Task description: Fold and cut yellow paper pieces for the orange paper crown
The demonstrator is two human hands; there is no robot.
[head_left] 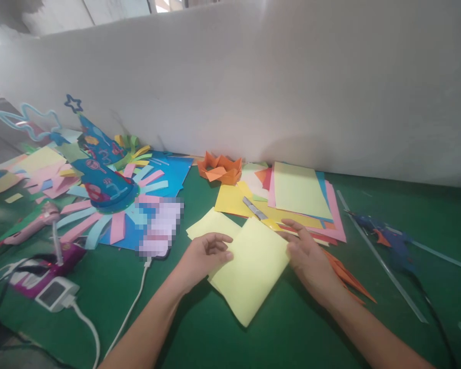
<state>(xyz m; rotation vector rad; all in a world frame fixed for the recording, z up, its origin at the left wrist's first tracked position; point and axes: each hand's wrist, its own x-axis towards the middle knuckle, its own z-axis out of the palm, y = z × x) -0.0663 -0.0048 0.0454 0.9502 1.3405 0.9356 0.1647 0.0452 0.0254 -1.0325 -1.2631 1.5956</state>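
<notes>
- My left hand [209,259] pinches the left edge of the pale yellow paper [253,266], thumb on top.
- My right hand [305,251] grips its right corner, fingers curled.
- The paper sits tilted between my hands, just above the green table [200,338] — orange folded paper [348,277] lies beside my right wrist.

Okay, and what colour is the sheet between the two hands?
The sheet is pale yellow, plain, and shows best in the head view.
</notes>
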